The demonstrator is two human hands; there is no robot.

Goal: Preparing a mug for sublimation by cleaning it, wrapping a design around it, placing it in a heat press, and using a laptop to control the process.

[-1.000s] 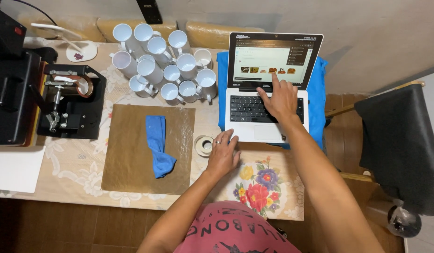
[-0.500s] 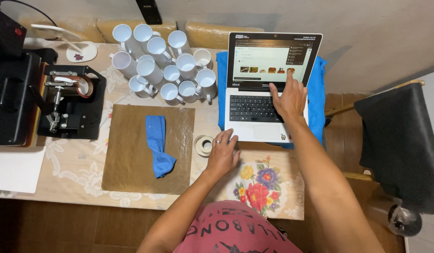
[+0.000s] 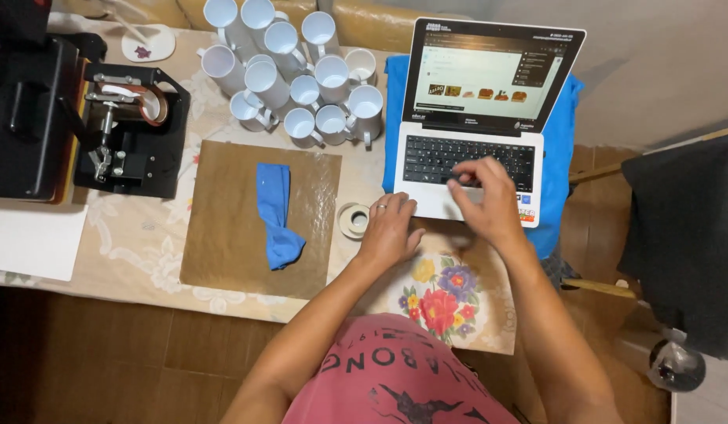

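Note:
My right hand (image 3: 486,198) hovers over the touchpad area of an open white laptop (image 3: 474,126), fingers curled down and holding nothing. The laptop's screen shows a page with small pictures. My left hand (image 3: 389,228) rests flat on the table at the laptop's front left corner, fingers spread, a ring on one finger. Right beside it lies a roll of tape (image 3: 354,220). The laptop stands on a blue cloth (image 3: 564,157). A paper with a flower print (image 3: 446,294) lies under my wrists.
A brown sheet (image 3: 223,235) carries a folded blue cloth strip (image 3: 276,213). Several white mugs (image 3: 297,74) cluster at the back. A black mug press (image 3: 132,129) and a larger black machine (image 3: 22,118) stand left. White paper (image 3: 30,239) lies near the front edge. A dark chair (image 3: 686,235) stands right.
My right hand came down from the laptop screen to the touchpad area near the keyboard. The left hand stayed by the tape roll.

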